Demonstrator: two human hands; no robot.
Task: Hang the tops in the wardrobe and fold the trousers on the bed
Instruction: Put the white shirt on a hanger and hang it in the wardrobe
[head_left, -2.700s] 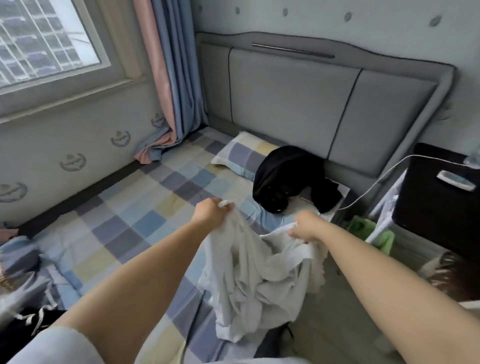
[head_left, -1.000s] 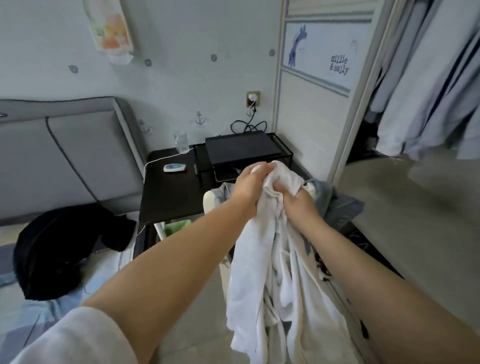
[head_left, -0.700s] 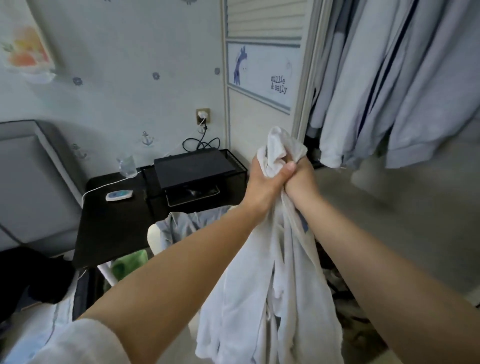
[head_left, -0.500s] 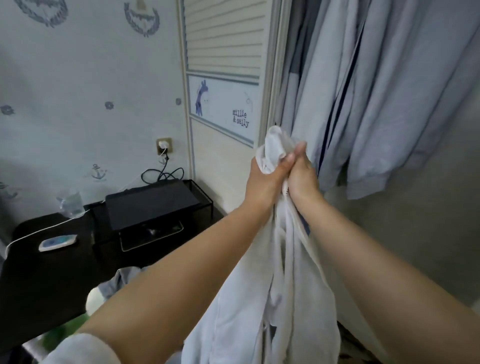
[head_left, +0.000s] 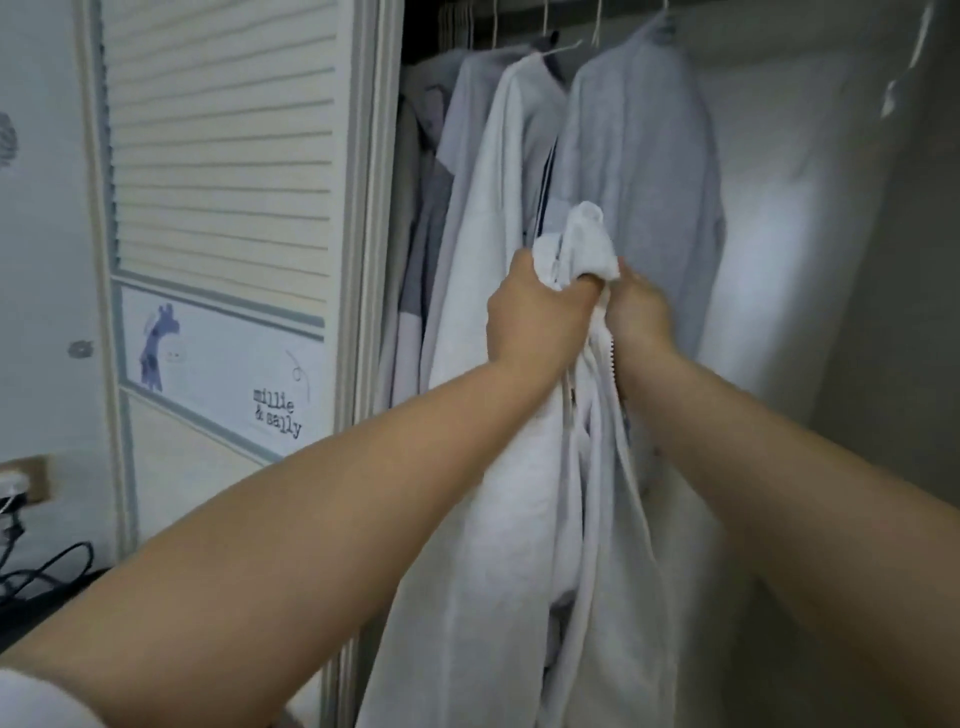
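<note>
both forearms extend forward and upward, bare, side by side. the left hand (head_left: 540, 306) is fisted around the bunched top of a white zip-front top (head_left: 524, 545); the right hand (head_left: 636, 306) grips the same bunch from the other side, knuckles nearly touching. the soft, thick fabric hangs in long vertical folds below the hands, with a toothed zipper edge visible. directly behind, pale grey garments (head_left: 639, 156) hang on hangers inside the open wardrobe (head_left: 857, 208). left of the opening stands a slatted door (head_left: 218, 145) with a printed panel.
</note>
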